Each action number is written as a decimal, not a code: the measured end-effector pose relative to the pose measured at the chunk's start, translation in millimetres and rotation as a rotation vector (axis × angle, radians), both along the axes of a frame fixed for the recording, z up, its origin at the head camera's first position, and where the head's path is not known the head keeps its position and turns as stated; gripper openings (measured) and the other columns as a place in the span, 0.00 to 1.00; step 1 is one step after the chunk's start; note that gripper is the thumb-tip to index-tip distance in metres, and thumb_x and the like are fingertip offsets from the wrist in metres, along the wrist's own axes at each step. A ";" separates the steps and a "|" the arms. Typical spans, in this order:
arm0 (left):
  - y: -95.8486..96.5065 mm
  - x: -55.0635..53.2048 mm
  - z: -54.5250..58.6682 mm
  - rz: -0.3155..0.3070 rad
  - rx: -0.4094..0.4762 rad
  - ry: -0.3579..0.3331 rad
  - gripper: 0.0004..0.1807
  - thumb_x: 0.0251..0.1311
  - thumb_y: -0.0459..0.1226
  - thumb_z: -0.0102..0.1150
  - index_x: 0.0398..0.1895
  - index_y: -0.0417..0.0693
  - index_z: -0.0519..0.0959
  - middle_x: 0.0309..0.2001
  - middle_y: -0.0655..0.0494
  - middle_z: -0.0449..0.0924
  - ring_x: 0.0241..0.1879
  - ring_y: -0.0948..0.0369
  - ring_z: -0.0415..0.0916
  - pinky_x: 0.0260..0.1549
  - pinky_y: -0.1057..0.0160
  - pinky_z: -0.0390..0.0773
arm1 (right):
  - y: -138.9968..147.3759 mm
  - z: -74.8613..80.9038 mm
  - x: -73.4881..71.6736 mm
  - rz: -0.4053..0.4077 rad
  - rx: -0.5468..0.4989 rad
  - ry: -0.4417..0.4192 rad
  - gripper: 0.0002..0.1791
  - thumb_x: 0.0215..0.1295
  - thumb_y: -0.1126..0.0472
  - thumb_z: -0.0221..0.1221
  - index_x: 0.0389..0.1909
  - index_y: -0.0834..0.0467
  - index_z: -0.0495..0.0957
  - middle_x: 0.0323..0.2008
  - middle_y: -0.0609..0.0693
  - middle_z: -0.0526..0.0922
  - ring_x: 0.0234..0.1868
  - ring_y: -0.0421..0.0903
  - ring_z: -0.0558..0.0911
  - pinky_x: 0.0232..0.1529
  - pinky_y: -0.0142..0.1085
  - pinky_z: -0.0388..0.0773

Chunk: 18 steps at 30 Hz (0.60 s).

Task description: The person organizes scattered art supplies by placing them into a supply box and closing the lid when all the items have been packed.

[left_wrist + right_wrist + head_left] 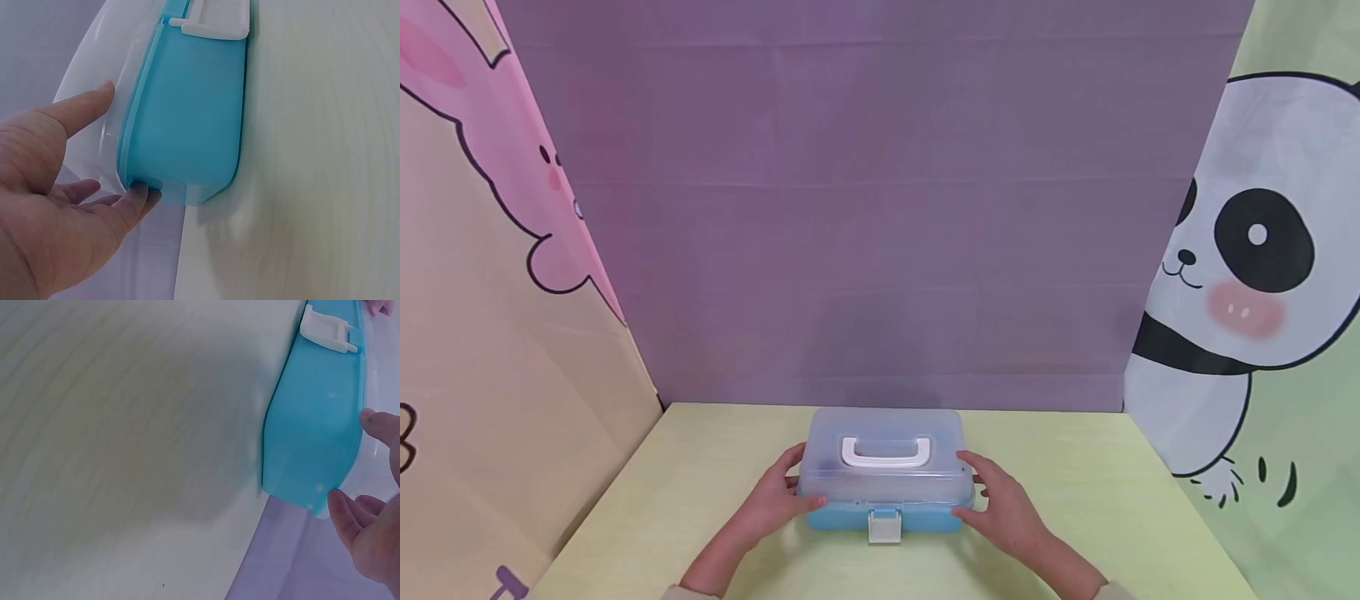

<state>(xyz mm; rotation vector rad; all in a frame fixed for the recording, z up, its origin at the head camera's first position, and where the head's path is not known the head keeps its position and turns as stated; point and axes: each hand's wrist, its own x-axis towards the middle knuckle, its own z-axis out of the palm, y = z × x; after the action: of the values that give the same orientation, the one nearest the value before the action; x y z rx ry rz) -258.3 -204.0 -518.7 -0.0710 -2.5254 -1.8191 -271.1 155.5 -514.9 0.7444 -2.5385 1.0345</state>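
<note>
A plastic storage box (842, 518) with a blue base, a translucent lid (880, 479) and a white carry handle (886, 461) stands on the table. Its white front latch (884, 528) hangs down away from the lid's edge. At the box's left end, my left hand (772, 500) holds the corner, thumb along the front and fingers against the end wall. My right hand (1006, 508) grips the opposite end in the same way. In the left wrist view, the left fingertips (139, 190) meet the end just under the lid's rim. What lies inside the box is hidden.
The pale wooden table (1075, 475) runs out to both sides of the box. Behind it hangs a purple cloth backdrop (880, 208). Side panels carry a pink cartoon animal (512, 142) at left and a panda (1292, 233) at right.
</note>
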 end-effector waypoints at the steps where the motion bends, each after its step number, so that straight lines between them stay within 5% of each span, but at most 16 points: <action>1: 0.1 0.4 -0.1 0.003 0.001 -0.005 0.50 0.44 0.32 0.77 0.72 0.44 0.60 0.68 0.40 0.63 0.55 0.43 0.73 0.44 0.52 0.80 | -0.2 -0.2 -0.1 -0.001 -0.003 0.007 0.43 0.44 0.63 0.76 0.64 0.54 0.70 0.58 0.50 0.76 0.45 0.48 0.83 0.39 0.39 0.80; 8: 1.6 6.5 0.4 0.005 0.022 -0.031 0.51 0.47 0.32 0.75 0.75 0.46 0.58 0.60 0.37 0.72 0.54 0.43 0.75 0.42 0.51 0.81 | -5.8 -1.4 1.5 -0.044 -0.062 -0.031 0.42 0.41 0.66 0.77 0.62 0.55 0.72 0.57 0.48 0.78 0.44 0.48 0.83 0.39 0.43 0.81; 18: 0.8 7.4 2.2 -0.056 0.032 0.003 0.50 0.53 0.35 0.71 0.76 0.45 0.52 0.62 0.35 0.68 0.57 0.41 0.72 0.45 0.51 0.79 | -17.5 2.7 1.7 -0.104 -0.121 -0.069 0.39 0.40 0.67 0.77 0.58 0.56 0.73 0.56 0.53 0.78 0.46 0.54 0.83 0.40 0.44 0.81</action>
<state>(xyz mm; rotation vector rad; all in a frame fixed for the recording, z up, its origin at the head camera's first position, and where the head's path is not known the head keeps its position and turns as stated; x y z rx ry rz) -250.9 -203.2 -516.5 -0.1460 -2.5166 -1.8766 -269.4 137.9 -512.2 0.5465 -2.5150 1.1851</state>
